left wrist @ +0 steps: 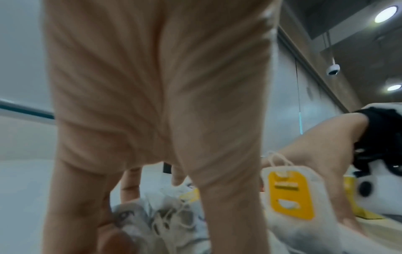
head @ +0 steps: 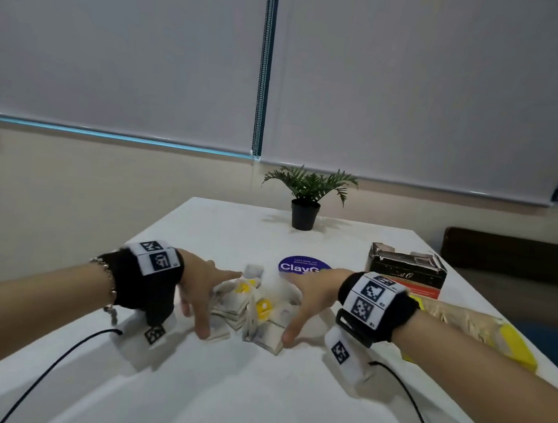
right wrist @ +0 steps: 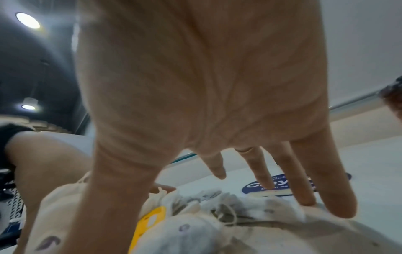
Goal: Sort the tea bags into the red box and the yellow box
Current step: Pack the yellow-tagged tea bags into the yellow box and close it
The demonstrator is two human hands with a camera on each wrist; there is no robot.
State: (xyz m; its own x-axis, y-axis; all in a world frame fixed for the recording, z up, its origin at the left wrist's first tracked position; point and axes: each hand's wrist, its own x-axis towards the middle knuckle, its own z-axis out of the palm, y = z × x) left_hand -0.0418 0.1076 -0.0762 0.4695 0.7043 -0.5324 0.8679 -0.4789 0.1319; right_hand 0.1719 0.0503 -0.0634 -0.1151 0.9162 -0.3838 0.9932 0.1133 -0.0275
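A pile of tea bags [head: 249, 306], some with yellow tags and some with pale printed tags, lies in the middle of the white table [head: 250, 401]. My left hand [head: 205, 291] presses its spread fingers against the pile's left side, and my right hand [head: 309, 300] does the same on the right side. Neither hand holds a bag. A yellow-tagged bag [left wrist: 290, 194] leans against my right palm. The right wrist view shows straight fingers [right wrist: 304, 175] over the tea bags [right wrist: 217, 213]. The red box [head: 406, 272] stands open at the back right. The yellow box [head: 485, 336] lies behind my right wrist.
A potted plant [head: 306, 200] stands at the table's far end. A round blue sticker [head: 294, 266] lies just beyond the pile. Black cables [head: 58, 364] trail from both wrists across the near tabletop. A dark bench [head: 521, 252] sits past the right edge.
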